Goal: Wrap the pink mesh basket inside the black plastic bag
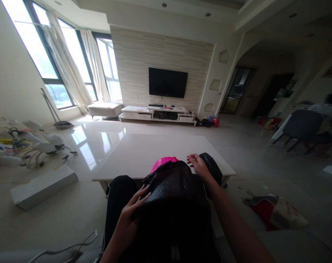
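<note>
A black plastic bag [177,190] lies across my lap, draped over a pink slatted basket [162,162] whose rim shows at the far edge. My left hand [133,210] presses flat on the bag's near left side, fingers spread. My right hand [197,164] rests on the bag's far top edge beside the basket, fingers loosely curled on the plastic. Whether either hand pinches the bag is unclear.
A low white table [155,153] stands right in front of my knees. A white box [42,186] and clutter [23,146] lie on the floor at left, a red-and-cream bag [275,212] at right. A person sits by a dark chair [303,128] far right.
</note>
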A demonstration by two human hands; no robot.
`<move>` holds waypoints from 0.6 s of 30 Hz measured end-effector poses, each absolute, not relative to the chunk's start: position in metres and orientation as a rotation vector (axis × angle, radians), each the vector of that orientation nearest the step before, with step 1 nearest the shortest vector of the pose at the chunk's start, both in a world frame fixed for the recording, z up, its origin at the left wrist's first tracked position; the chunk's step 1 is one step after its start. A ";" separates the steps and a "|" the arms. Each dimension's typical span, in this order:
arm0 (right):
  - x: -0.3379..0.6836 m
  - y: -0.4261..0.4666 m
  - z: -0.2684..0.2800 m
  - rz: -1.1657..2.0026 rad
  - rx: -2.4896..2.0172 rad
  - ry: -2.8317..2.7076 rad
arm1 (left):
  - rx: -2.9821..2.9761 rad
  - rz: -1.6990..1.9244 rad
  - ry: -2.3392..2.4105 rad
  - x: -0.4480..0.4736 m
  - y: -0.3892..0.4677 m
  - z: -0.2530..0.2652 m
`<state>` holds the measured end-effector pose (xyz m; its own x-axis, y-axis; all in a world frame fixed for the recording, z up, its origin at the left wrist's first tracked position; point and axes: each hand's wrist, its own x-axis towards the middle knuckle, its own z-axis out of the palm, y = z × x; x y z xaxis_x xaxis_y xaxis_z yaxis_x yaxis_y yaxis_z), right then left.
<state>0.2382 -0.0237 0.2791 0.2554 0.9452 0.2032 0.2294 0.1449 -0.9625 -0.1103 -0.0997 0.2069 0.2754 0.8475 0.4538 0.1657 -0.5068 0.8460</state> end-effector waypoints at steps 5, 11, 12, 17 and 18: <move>0.253 -0.076 0.270 0.702 -1.226 -1.251 | 1.396 1.418 1.174 -0.112 -0.099 0.215; 0.233 -0.142 0.220 0.652 -1.325 -1.036 | 0.739 1.559 1.235 -0.093 -0.106 0.213; 0.225 -0.148 0.212 0.676 -1.372 -0.989 | 0.675 1.577 1.217 -0.088 -0.108 0.214; 0.194 -0.152 0.197 0.878 -1.487 -0.934 | 0.603 1.594 1.178 -0.073 -0.120 0.220; 0.191 -0.150 0.196 0.893 -1.481 -0.901 | 0.615 1.581 1.168 -0.073 -0.122 0.221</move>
<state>0.1910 -0.1495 0.1959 0.4201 0.9062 -0.0474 0.0558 -0.0779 -0.9954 -0.0732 -0.1216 0.2209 -0.3388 0.9265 -0.1638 -0.4288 0.0029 0.9034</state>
